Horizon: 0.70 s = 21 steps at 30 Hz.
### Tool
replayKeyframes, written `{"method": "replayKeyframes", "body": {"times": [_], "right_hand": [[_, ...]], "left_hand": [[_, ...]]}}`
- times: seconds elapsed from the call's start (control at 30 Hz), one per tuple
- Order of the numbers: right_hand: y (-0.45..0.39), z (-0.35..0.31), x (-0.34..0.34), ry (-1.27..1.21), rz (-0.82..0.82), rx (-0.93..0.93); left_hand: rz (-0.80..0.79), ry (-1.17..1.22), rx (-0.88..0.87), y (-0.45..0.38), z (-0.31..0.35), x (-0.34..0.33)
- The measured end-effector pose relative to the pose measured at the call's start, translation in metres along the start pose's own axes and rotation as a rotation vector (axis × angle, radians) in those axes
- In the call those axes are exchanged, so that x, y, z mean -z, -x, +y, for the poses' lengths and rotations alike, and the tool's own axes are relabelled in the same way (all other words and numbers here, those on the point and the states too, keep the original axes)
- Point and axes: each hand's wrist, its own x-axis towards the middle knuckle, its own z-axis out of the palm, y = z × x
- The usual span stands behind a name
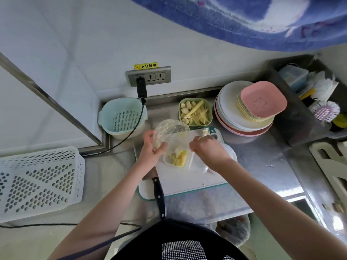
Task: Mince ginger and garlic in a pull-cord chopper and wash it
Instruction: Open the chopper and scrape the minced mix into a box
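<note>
1. The left hand (150, 149) grips the clear chopper bowl (170, 134), fingers curled round its rim, tilting it mouth-down over a small white container (175, 159) at the centre of the white cutting board (189, 177).
2. Yellow mince (179, 157) lies in that container; bits cling inside the bowl.
3. The right hand (208, 150) pinches a thin white tool (192, 156), its tip at the container's 3 o'clock edge.
4. At the bowl's 1 o'clock, a green dish (195, 111) holds garlic cloves and ginger strips.
5. At 9 o'clock, a pale blue colander (122, 117) stands on the counter.
6. At 3 o'clock, stacked plates (247, 111) carry a pink square dish on top.
7. A black-handled knife (158, 194) lies at the board's 7 o'clock corner.
</note>
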Motion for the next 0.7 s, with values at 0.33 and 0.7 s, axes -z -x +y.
{"method": "replayKeyframes", "body": {"times": [0.33, 0.7], "right_hand": [[-0.007, -0.019, 0.003, -0.249, -0.007, 0.017], [-0.021, -0.015, 0.028, -0.061, 0.464, -0.131]], "left_hand": [[-0.010, 0.106, 0.036, -0.004, 0.011, -0.003], [0.017, 0.307, 0.127, -0.002, 0.020, -0.015]]}}
